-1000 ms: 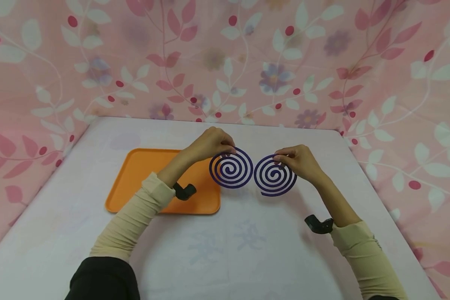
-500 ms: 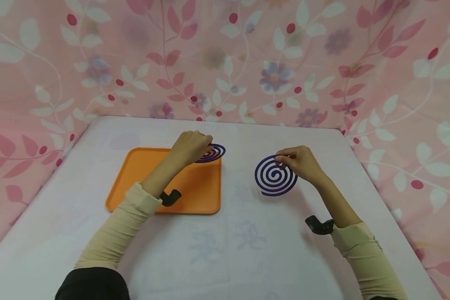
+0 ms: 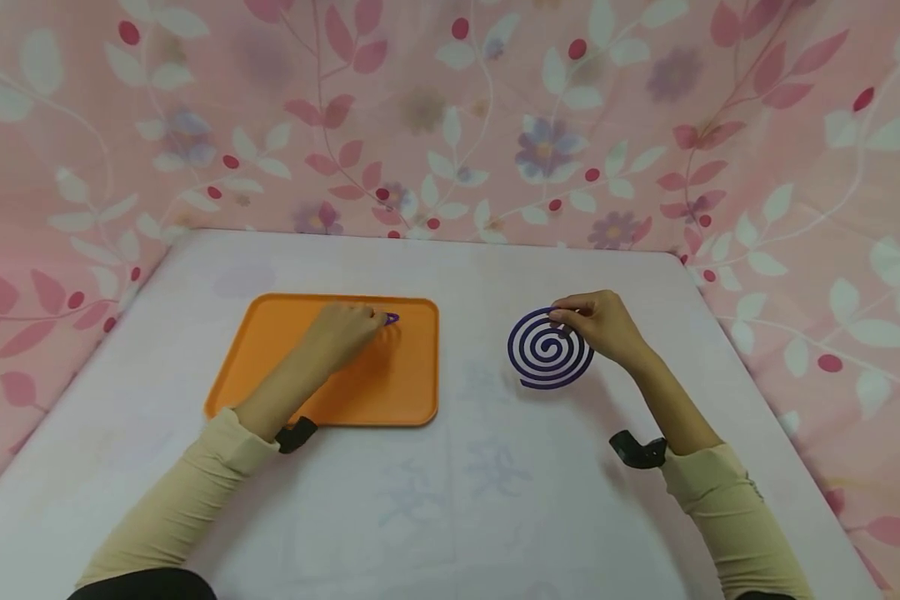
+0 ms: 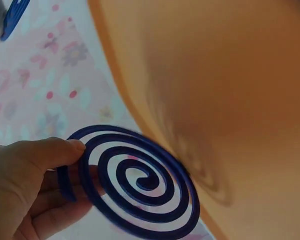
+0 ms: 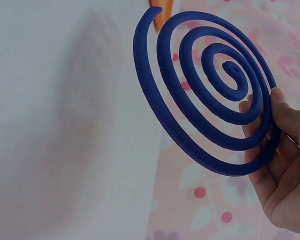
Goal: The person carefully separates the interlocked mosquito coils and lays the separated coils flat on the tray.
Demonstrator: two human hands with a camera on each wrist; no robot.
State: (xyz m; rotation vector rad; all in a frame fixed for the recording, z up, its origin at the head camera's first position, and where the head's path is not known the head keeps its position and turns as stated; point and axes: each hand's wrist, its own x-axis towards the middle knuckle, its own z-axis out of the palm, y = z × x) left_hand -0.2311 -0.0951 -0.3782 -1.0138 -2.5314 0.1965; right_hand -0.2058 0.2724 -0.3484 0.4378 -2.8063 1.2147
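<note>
My left hand is over the orange tray, pinching a dark blue mosquito coil by its outer edge. In the head view the hand hides most of that coil; the left wrist view shows the whole spiral tilted above the tray's rim. To the right of the tray, my right hand pinches a second dark blue mosquito coil at its upper right edge. This coil hangs nearly upright above the white table, its spiral facing me. In the right wrist view, thumb and fingers grip the outer ring of the coil.
The tray lies flat on the left half of a white-covered table. A pink floral cloth encloses the table at the back and sides. A black wrist camera sits on the right wrist, another on the left.
My left hand has carried its coil leftward from beside the other coil to over the tray, tilting it until only an edge shows. The right hand holds still.
</note>
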